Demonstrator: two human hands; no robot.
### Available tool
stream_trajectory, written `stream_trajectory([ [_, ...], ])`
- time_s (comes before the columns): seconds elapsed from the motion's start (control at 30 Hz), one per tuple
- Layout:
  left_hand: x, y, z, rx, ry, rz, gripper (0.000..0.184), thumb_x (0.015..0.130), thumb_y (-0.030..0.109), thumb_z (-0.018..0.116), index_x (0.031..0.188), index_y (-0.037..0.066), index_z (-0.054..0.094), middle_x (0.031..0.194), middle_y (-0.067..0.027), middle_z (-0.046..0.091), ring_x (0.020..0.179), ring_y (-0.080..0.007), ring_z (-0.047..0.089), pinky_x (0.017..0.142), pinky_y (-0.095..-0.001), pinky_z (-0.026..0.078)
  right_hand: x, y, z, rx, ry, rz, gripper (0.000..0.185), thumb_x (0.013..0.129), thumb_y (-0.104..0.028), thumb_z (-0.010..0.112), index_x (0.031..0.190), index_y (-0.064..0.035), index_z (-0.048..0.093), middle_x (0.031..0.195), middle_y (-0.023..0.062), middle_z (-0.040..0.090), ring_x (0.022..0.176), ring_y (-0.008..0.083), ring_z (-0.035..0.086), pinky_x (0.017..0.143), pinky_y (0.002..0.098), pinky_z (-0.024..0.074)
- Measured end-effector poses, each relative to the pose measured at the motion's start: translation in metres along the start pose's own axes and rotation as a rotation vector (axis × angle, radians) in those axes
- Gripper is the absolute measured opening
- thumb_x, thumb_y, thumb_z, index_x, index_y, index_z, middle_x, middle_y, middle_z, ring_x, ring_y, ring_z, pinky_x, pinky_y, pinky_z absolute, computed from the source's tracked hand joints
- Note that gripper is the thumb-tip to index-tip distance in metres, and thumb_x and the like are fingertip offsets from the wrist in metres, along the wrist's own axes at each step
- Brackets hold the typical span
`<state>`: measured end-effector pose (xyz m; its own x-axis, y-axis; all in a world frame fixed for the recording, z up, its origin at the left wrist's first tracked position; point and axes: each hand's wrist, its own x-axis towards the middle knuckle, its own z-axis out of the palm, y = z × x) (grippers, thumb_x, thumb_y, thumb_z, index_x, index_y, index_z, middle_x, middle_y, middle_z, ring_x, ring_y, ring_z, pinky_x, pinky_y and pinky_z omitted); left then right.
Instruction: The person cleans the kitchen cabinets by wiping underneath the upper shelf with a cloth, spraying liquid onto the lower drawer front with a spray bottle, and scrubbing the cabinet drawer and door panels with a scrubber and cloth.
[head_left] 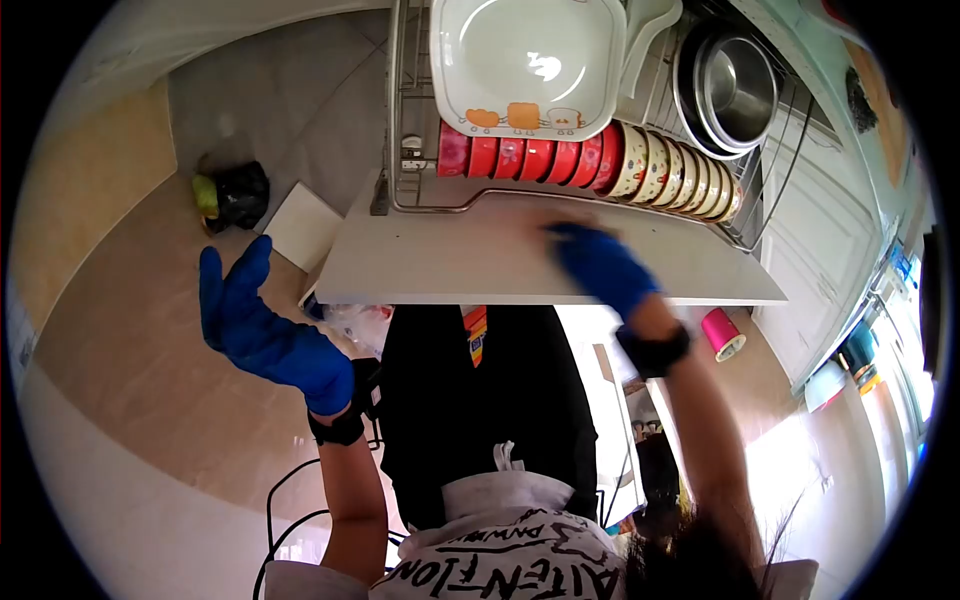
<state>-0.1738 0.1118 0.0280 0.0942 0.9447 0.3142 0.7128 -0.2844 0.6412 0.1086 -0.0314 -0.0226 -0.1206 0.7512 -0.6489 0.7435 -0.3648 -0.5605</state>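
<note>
My left hand [270,330], in a blue glove, is held out to the left of the white board [450,250], fingers apart and nothing in them. Over the board's surface is my right hand [605,265], also in a blue glove, its fingers smeared by motion. Beside those fingertips lies a faint reddish-brown blur that I cannot make out. Just behind the board stands a wire dish rack [470,203]. It holds a row of red bowls [510,160], a row of cream patterned bowls [670,175] and a large white dish [525,60] with an orange print.
Metal pots [738,90] sit at the rack's right side. A pink roll [722,335] is on the floor at right. At left lie a black plastic bag [240,195] and a pale flat panel [300,225]. Black cables [270,510] run by my left forearm.
</note>
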Motion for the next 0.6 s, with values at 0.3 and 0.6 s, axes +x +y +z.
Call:
stream_trajectory([
  [0.3, -0.026, 0.042, 0.027, -0.080, -0.189, -0.139, 0.033, 0.089, 0.030, 0.040, 0.104, 0.006, 0.057, 0.118, -0.0121, 0.049, 0.112, -0.0267, 0.044, 0.091, -0.0347, 0.037, -0.028, 0.031, 0.017, -0.101, 0.526, -0.061, 0.013, 0.074, -0.015, 0.050, 0.071, -0.0080, 0.060, 0.074, 0.0127, 0.060, 0.071, 0.0282, 0.058, 0.063, 0.0384, 0.0453],
  [0.6, -0.051, 0.100, 0.066, -0.210, -0.370, -0.160, 0.042, 0.090, 0.038, 0.040, 0.110, 0.002, 0.051, 0.112, -0.0131, 0.052, 0.114, -0.0281, 0.043, 0.094, -0.0368, 0.034, -0.010, -0.022, -0.010, -0.104, 0.211, -0.311, 0.016, 0.082, -0.012, 0.046, 0.089, -0.0071, 0.060, 0.100, 0.0095, 0.060, 0.091, 0.0261, 0.057, 0.077, 0.0348, 0.0441],
])
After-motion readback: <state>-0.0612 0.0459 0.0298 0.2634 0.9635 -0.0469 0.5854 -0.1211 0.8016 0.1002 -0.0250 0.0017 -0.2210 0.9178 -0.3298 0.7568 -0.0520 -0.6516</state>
